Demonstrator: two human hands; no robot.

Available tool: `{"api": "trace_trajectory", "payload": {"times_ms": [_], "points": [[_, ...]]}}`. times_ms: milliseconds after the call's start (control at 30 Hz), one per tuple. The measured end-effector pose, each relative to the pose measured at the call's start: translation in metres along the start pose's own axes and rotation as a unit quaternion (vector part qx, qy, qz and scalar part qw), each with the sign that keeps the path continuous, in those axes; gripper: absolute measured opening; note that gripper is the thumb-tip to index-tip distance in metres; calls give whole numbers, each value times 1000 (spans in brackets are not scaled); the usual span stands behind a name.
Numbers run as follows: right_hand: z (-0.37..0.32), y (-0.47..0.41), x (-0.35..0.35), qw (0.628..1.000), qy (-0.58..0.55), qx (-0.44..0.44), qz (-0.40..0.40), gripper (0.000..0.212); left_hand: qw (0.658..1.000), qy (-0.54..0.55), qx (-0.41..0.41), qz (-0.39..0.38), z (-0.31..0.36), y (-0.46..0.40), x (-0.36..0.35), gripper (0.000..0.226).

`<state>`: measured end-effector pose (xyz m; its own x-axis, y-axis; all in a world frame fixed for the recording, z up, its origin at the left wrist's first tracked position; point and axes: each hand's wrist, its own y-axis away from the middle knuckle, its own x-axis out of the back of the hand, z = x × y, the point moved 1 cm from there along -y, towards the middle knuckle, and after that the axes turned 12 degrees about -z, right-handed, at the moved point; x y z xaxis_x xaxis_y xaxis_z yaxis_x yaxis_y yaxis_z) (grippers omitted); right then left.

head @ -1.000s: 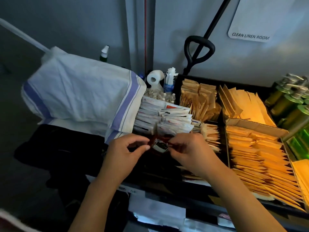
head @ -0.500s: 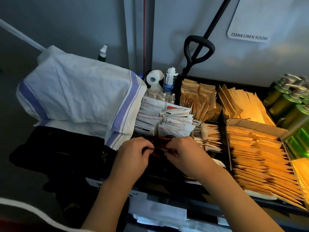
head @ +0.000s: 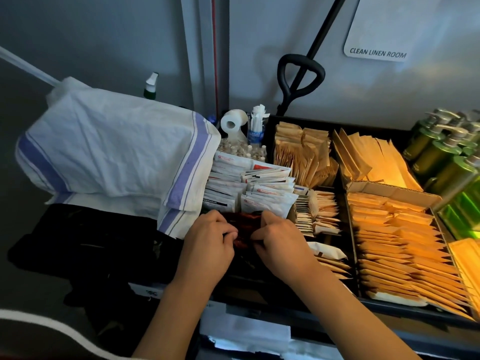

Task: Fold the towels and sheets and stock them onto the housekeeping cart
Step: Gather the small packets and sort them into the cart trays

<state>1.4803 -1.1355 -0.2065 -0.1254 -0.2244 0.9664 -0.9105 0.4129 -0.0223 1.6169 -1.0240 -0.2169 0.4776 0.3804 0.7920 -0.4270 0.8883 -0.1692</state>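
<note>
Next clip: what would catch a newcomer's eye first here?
Both hands, left and right, meet at the tray's near edge, pinching dark red packets. Bright orange sachets fill the right compartments, and a blue-striped towel lies on the left.

Crumpled white woven cloth towels (head: 111, 149) with blue stripes lie matt beside white paper sachets (head: 249, 188). Tan kraft-paper packets (head: 394, 237) look dull and smooth, green plastic pump bottles (head: 439, 162) glossy, the black cart tray (head: 348, 216) matt, the toilet roll (head: 232, 122) soft paper.
</note>
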Motion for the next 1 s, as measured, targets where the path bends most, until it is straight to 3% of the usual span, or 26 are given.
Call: {"api": "trace_trajectory", "payload": {"times_ms": [333,667,1000], "points": [[40,39,31,995,-100,-24,8,25,996,63,-60,2,21,3,9,14],[99,86,57,991,-57,-116,-25,33,983,91,-134,-87,67,-16,-28,21],[99,90,47,993,19,-83,-81,31,975,-20,-122,-185,81,-27,-65,34]]}}
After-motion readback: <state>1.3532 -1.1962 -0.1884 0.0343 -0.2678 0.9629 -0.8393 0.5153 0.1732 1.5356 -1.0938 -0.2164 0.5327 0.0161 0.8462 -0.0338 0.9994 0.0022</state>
